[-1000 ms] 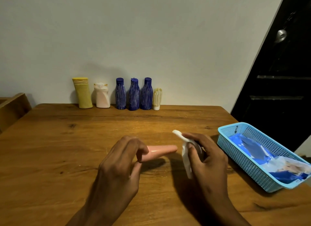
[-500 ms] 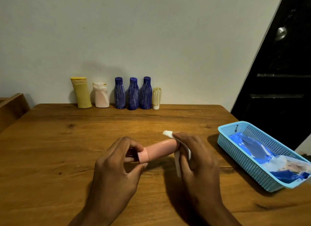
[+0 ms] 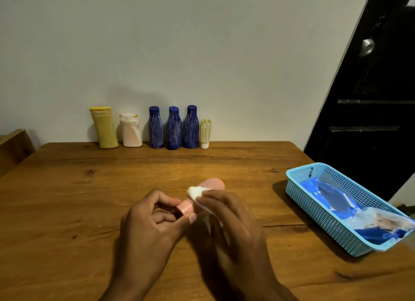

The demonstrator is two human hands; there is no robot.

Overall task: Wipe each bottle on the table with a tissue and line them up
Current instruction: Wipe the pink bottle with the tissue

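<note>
Smooth pink bottle wiped above a grainy wooden counter [image 3: 67, 199].

The left hand [image 3: 152, 222] pinches the capped end of the rounded pink bottle [image 3: 211, 184]; the right hand [image 3: 229, 220], slightly blurred, seems to grip soft white tissue [image 3: 196, 192] against it.

Light blue plastic basket [image 3: 327, 213] at right edge of frame, sitting on wooden table [image 3: 67, 199], holds blue-and-clear plastic packet [image 3: 350, 208] that overhangs its near end. Black door [image 3: 370, 121] upper right with metal knob [image 3: 366, 46]. Plain pale wall [image 3: 179, 42] behind. Wooden chair edge [image 3: 13, 148] far left.
</note>
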